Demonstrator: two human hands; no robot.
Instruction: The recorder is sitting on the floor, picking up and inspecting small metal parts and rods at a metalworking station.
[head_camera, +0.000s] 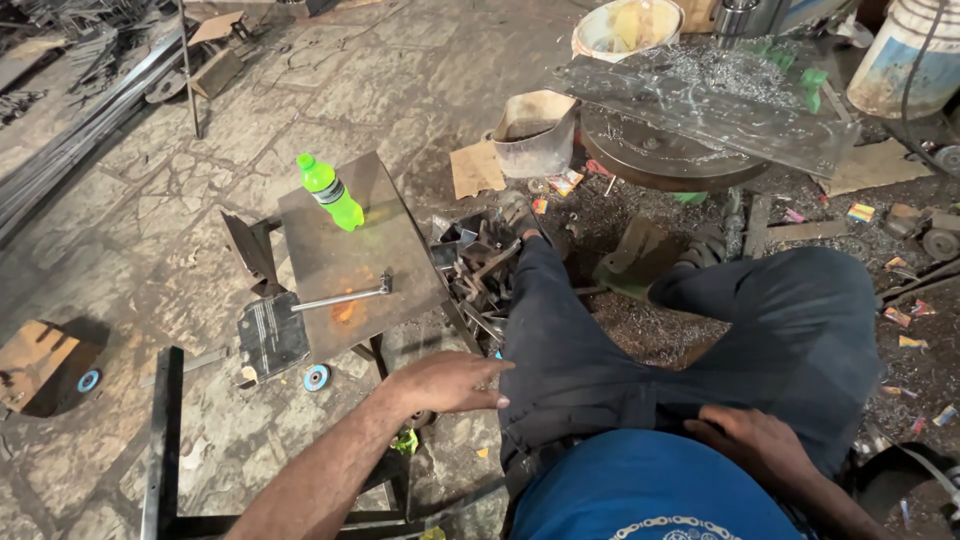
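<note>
Left hand (445, 383) lay flat, fingers spread and empty, against the dark-trousered left thigh (570, 350). Right hand (745, 440) rested open on the right thigh, holding nothing. Steel hammer (345, 297) lay at 10 o'clock on the rusty plate bench (390, 250), near the green plastic bottle (331, 192); reach for its handle end.

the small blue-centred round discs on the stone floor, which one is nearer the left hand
The blue-centred disc below the dark metal plate, just ahead of the left hand. The other disc lies far off by the rusty brown plate at the frame's left edge.
</note>
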